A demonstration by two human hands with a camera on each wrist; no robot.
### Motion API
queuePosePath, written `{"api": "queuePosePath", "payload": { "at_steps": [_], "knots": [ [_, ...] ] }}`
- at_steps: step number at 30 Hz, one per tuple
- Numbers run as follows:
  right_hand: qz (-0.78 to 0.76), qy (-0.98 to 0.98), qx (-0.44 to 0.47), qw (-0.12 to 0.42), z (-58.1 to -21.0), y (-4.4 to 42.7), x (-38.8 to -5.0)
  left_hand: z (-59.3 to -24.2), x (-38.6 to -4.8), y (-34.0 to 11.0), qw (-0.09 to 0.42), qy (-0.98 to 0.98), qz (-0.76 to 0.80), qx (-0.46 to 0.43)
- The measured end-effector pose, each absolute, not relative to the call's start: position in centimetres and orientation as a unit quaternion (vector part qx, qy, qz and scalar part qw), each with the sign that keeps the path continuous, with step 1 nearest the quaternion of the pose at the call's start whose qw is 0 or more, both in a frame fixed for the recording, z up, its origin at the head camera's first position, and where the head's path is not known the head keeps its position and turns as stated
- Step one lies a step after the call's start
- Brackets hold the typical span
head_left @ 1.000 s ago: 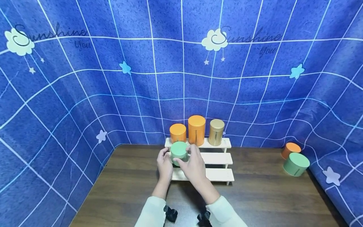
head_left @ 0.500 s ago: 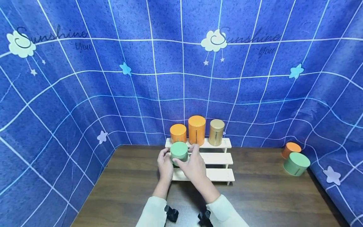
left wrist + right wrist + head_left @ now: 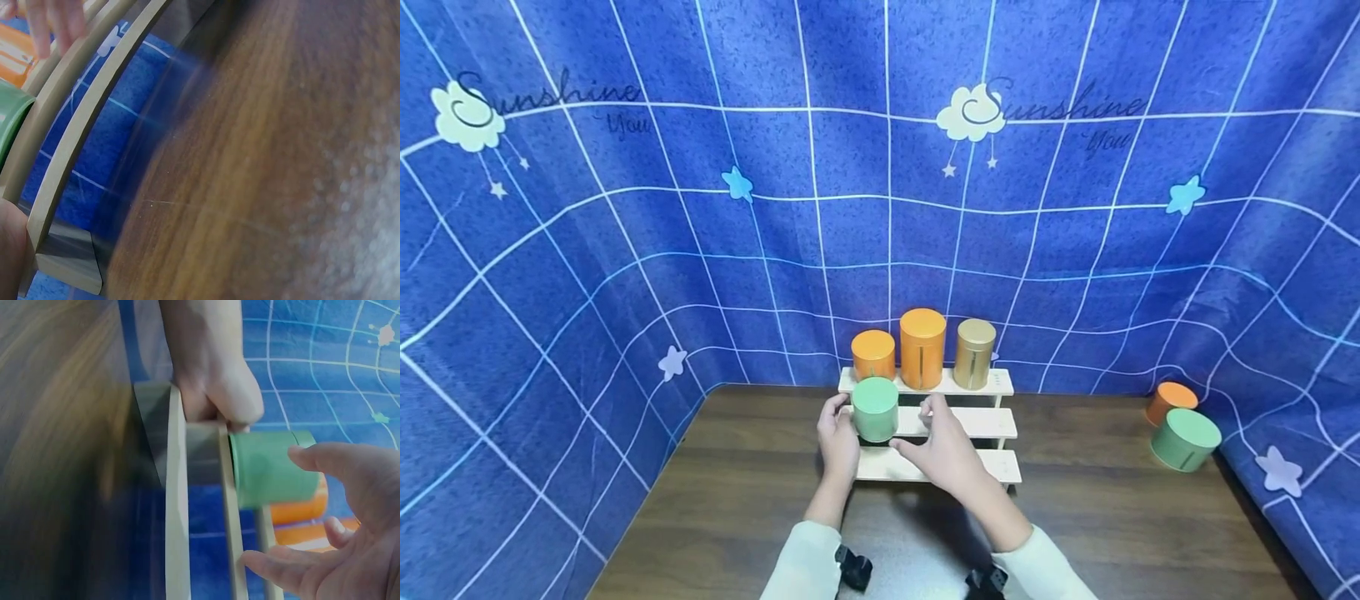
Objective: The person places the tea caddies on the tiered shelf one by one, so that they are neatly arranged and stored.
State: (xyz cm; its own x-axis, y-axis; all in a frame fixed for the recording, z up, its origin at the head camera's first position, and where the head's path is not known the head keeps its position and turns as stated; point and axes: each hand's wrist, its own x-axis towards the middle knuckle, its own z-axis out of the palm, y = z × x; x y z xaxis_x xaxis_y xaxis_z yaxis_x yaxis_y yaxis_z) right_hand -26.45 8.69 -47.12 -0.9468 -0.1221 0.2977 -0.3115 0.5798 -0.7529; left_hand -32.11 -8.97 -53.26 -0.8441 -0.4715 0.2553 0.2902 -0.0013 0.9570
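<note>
A light green round tin [image 3: 875, 411] stands upright on the middle step of a pale wooden three-step rack [image 3: 955, 422]. My left hand [image 3: 838, 442] is at the rack's left end, beside the tin; in the right wrist view its curled fingers grip the end of the middle slat, partly hidden. To the right of the tin, my right hand [image 3: 946, 450] is spread apart from it, holding nothing. In the right wrist view, that hand's thumb [image 3: 319, 457] overlaps the green tin [image 3: 269, 467]. On the top step stand a short orange tin [image 3: 873, 354], a tall orange tin [image 3: 922, 348] and a gold tin [image 3: 975, 353].
At the table's right, an orange tin [image 3: 1170, 400] stands behind a wider green tin [image 3: 1186, 438]. A blue patterned curtain [image 3: 880, 208] rises behind and at both sides of the brown wooden table [image 3: 737, 483]. The lowest step [image 3: 940, 465] faces my wrists.
My right hand has let go of the green tin and moved away to the right, its fingers opening. The left hand and the tin stay in place; the head view shifts slightly.
</note>
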Motion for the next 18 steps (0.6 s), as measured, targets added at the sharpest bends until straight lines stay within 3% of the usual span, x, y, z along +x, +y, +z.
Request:
{"api": "queuePosePath", "payload": {
  "at_steps": [9, 18],
  "knots": [
    [0.454, -0.877, 0.149, 0.056, -46.8, 14.3, -25.7, -54.4, -32.6, -9.3, 0.259, -0.647, -0.714, 0.063],
    [0.457, -0.871, 0.166, 0.068, -46.1, 19.1, -26.3, -54.4, -32.8, -9.4, 0.258, -0.647, -0.714, 0.070]
  ]
}}
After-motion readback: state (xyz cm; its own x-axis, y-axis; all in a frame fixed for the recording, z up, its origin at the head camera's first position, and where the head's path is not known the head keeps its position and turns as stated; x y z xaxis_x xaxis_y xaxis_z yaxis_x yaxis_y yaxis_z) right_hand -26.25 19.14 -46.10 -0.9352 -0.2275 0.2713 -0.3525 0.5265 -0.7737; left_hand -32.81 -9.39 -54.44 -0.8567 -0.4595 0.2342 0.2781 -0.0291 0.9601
